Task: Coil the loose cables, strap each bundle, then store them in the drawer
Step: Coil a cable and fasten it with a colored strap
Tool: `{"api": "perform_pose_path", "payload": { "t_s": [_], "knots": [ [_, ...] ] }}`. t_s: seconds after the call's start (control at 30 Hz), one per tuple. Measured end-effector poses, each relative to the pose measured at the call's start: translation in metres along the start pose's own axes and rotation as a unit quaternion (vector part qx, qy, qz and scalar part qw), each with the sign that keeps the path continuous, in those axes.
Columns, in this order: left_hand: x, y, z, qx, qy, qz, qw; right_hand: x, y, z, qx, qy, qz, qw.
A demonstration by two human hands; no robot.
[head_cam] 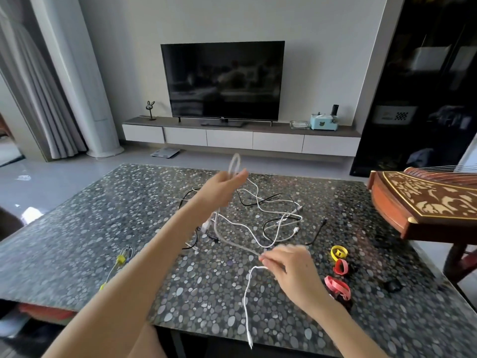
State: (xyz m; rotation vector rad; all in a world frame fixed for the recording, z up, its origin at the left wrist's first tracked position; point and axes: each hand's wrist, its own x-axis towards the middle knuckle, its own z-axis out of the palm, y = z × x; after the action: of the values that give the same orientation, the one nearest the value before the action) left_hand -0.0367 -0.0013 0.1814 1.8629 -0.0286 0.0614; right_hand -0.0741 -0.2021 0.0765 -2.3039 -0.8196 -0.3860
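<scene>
Just beyond white cable (245, 302): tangle (284, 217), straps (340, 266).

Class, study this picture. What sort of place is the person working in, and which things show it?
Probably a home living room: a flat-screen television stands on a low drawer cabinet against the wall, grey curtains hang at the left, and a pebble-patterned table holds loose cables.

Both bare forearms reached forward from the lower edge. The left hand (224, 188) was raised higher and farther out, fingers curled around a loop of white cable (245, 295). The right hand (289, 270) hovered lower and nearer, palm down, pinching the cable between thumb and fingertips.
</scene>
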Motion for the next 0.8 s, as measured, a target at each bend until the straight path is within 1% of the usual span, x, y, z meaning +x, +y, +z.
{"api": "perform_pose_path", "payload": {
  "t_s": [0.03, 0.07, 0.13, 0.2, 0.27, 0.33, 0.4, 0.5, 0.57, 0.7, 0.8],
  "knots": [
    [-0.002, -0.001, 0.0, -0.013, -0.059, -0.039, 0.997, 0.006, -0.005, -0.007, -0.06, 0.033, -0.054, 0.996],
    [-0.005, 0.0, 0.001, -0.032, -0.111, -0.076, 0.99, 0.013, -0.01, -0.015, -0.079, 0.052, -0.083, 0.992],
    [-0.011, -0.002, 0.005, -0.054, -0.186, -0.106, 0.975, 0.025, -0.019, -0.032, -0.058, 0.064, -0.083, 0.993],
    [-0.016, -0.008, 0.008, -0.027, -0.232, -0.084, 0.969, 0.034, -0.027, -0.044, -0.031, 0.071, -0.071, 0.994],
    [-0.023, -0.013, 0.012, 0.024, -0.261, -0.049, 0.964, 0.042, -0.034, -0.053, 0.011, 0.079, -0.054, 0.995],
    [-0.029, -0.016, 0.015, 0.043, -0.265, -0.031, 0.963, 0.048, -0.039, -0.058, 0.081, 0.071, -0.017, 0.994],
    [-0.032, -0.02, 0.018, 0.03, -0.248, -0.014, 0.968, 0.053, -0.041, -0.063, 0.141, 0.042, 0.022, 0.989],
    [-0.035, -0.022, 0.022, 0.017, -0.228, 0.013, 0.974, 0.059, -0.041, -0.071, 0.183, -0.023, 0.051, 0.982],
    [-0.037, -0.023, 0.026, 0.014, -0.232, 0.021, 0.972, 0.062, -0.042, -0.075, 0.207, -0.044, 0.051, 0.976],
    [-0.043, -0.021, 0.038, 0.009, -0.244, 0.03, 0.969, 0.069, -0.042, -0.077, 0.218, -0.015, 0.057, 0.974],
    [-0.046, -0.017, 0.041, 0.027, -0.23, 0.035, 0.972, 0.07, -0.039, -0.076, 0.222, -0.002, 0.059, 0.973]
  ]
}}
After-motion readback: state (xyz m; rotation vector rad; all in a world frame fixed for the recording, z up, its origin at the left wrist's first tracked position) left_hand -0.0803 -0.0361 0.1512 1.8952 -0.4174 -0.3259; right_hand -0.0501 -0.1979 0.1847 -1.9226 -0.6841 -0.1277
